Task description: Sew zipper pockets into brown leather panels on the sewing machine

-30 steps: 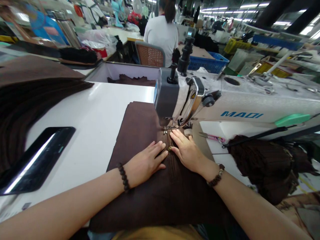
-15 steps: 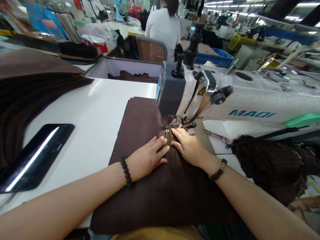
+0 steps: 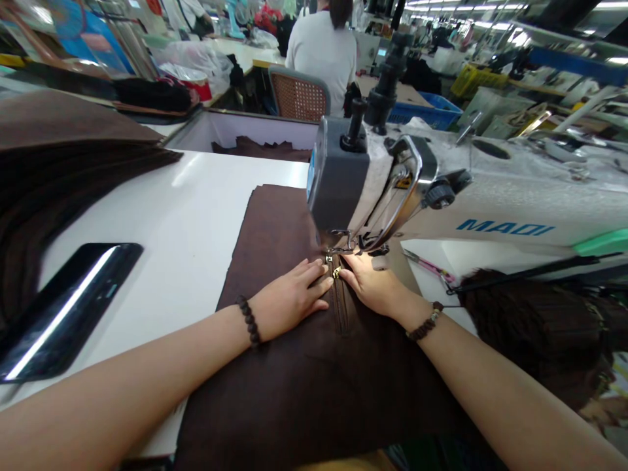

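A dark brown fabric panel (image 3: pixel 314 386) lies flat under the head of the sewing machine (image 3: pixel 343 176). Set in the panel is a zipper (image 3: pixel 340 304) with a gold-coloured zipper pull (image 3: pixel 336 272), close in front of the presser foot (image 3: pixel 338 250). My left hand (image 3: pixel 294 291) rests open on the panel at the zipper's left, fingers stretched towards the foot. On the zipper's right, my right hand (image 3: pixel 375 284) presses the panel with its fingers extended; its thumb reaches the zipper pull. The right fingertips are partly hidden by the machine.
A black glossy phone-like slab (image 3: pixel 73 307) lies on the white table (image 3: pixel 176 216) at left, near stacked brown pieces (image 3: pixel 73 163). Pink-handled snips (image 3: pixel 429 267) and bundled brown fabric (image 3: pixel 534 327) are at right. Beyond the machine, a person in white (image 3: pixel 321 59) sits on a chair (image 3: pixel 301 95).
The panel and both hands have shifted slightly away from me, towards the machine. The zipper pull is nearer the presser foot, and the right fingertips have slid farther behind the machine parts.
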Available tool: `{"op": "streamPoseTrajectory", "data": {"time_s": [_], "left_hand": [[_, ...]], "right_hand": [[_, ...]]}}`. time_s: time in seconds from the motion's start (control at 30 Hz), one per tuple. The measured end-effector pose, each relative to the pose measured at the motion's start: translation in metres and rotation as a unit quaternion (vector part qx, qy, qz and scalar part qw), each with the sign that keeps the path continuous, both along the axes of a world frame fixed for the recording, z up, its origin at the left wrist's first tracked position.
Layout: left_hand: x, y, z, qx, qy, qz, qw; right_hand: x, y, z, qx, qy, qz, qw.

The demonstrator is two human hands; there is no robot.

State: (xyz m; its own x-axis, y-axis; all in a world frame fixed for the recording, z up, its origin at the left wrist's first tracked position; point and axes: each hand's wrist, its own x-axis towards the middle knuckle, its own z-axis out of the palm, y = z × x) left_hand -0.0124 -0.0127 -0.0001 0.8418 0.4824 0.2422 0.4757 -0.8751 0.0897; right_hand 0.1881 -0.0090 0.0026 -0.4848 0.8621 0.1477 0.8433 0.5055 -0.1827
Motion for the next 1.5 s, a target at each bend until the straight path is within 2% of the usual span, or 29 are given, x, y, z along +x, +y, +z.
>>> {"op": "streamPoseTrajectory", "data": {"time_s": [0.17, 0.37, 0.63, 0.9, 1.17, 1.5], "left_hand": [[0.001, -0.006, 0.000, -0.025, -0.010, 0.011, 1.000], [-0.001, -0.012, -0.001, -0.046, -0.020, 0.007, 0.999], [0.000, -0.008, 0.000, -0.054, -0.025, 0.002, 0.998], [-0.001, -0.004, 0.000, -0.061, -0.017, 0.000, 0.998], [-0.001, 0.006, 0.000, -0.072, -0.012, 0.002, 0.997], [0.000, 0.010, 0.000, -0.065, -0.013, 0.003, 0.998]], "right_hand": [[0.003, -0.004, -0.003, 0.035, 0.039, 0.015, 0.999], [0.011, -0.012, -0.001, 0.055, 0.076, 0.075, 0.993], [0.011, -0.011, -0.001, 0.023, 0.068, 0.056, 0.996], [0.013, -0.006, -0.007, 0.052, 0.063, 0.072, 0.994], [0.010, 0.004, -0.006, 0.030, 0.053, 0.056, 0.997], [-0.002, 0.006, 0.001, 0.009, 0.073, -0.049, 0.996]]}}
